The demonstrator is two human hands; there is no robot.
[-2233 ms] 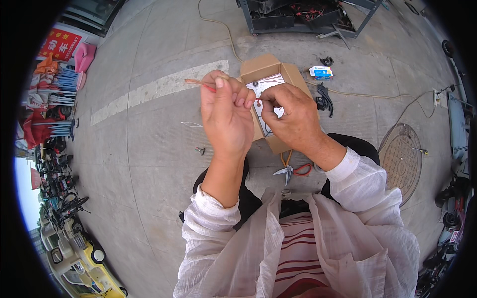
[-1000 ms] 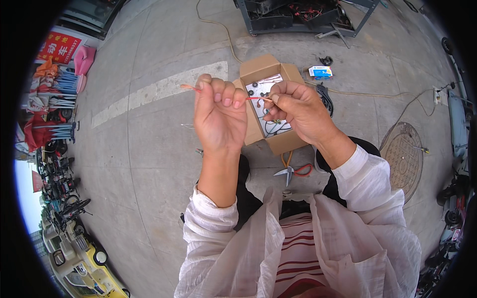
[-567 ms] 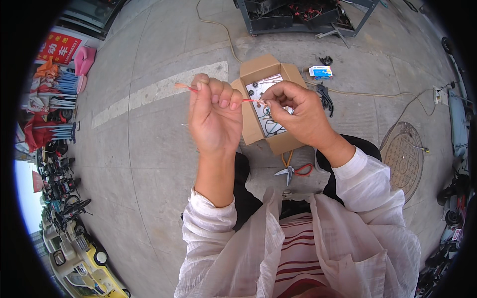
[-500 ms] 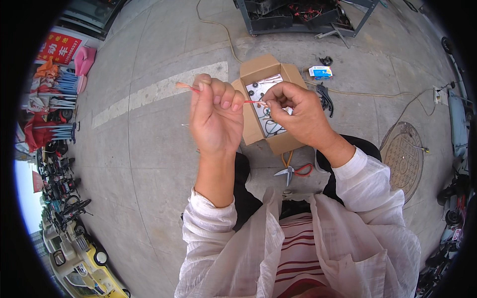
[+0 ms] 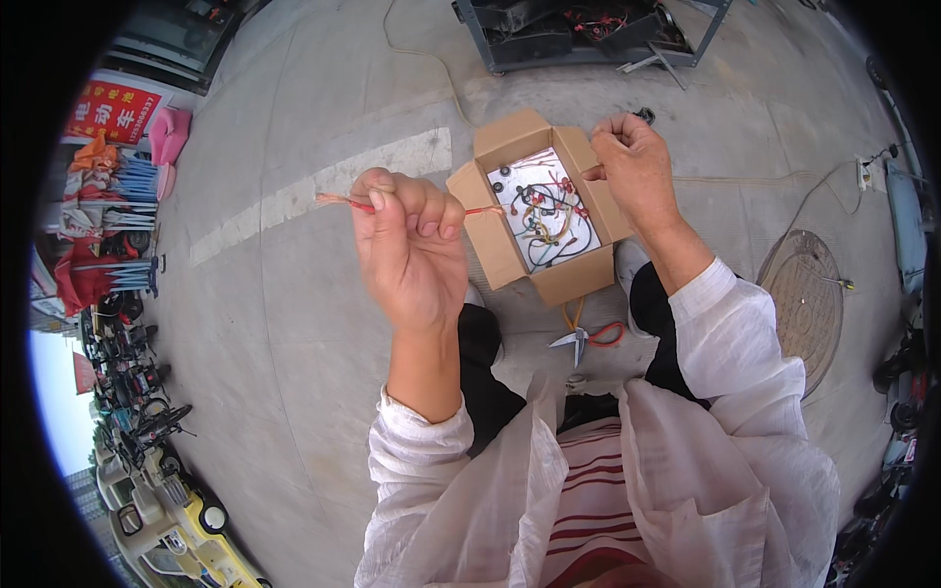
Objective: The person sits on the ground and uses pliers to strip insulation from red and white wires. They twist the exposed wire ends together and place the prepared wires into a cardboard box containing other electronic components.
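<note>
My left hand [image 5: 410, 245] is raised left of the cardboard box, its fingers closed round a short red wire [image 5: 361, 206]. Bare copper strands stick out at both ends of this wire. My right hand [image 5: 637, 169] hovers over the box's right side, apart from the wire, with thumb and fingers pinched together. Whatever is in that pinch is too small to make out. Below the hands stands the open cardboard box [image 5: 508, 137], holding several coloured wires [image 5: 551, 218] and small dark round parts on a white bottom. Shears [image 5: 580, 339] with orange and red handles lie between my feet.
A dark metal cart [image 5: 480, 41] with parts on it stands at the far side. A tan cord [image 5: 745, 180] runs over the concrete. To the right are a round manhole cover [image 5: 804, 314] and a small yellow-handled tool [image 5: 846, 284]. Parked vehicles line both sides.
My right hand has come off the wire's right end and moved right, over the box's edge. My left hand, still gripping the wire, has shifted slightly left and nearer.
</note>
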